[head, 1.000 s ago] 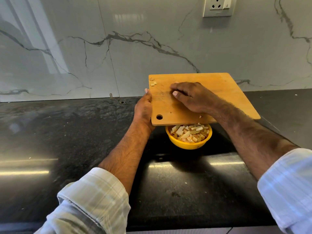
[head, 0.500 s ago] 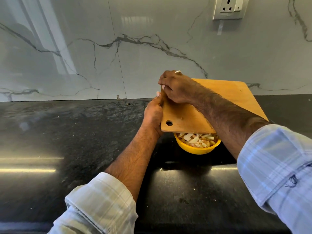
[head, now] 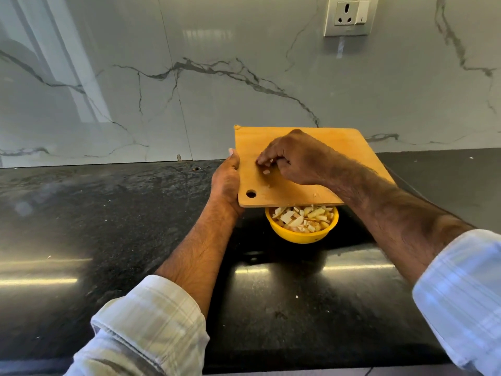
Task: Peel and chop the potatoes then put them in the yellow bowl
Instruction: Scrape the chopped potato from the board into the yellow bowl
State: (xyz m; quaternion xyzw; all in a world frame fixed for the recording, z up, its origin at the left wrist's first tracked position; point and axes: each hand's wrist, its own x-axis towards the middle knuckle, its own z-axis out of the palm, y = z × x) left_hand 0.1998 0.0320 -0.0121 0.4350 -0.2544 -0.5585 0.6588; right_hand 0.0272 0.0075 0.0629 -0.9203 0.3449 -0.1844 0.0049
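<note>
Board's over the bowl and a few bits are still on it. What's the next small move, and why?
Probably sweep the right hand down the tilted cutting board toward its lower edge. A loose potato piece lies just below the fingertips, the yellow bowl sits under that edge, and the left hand holds the board's side.
</note>
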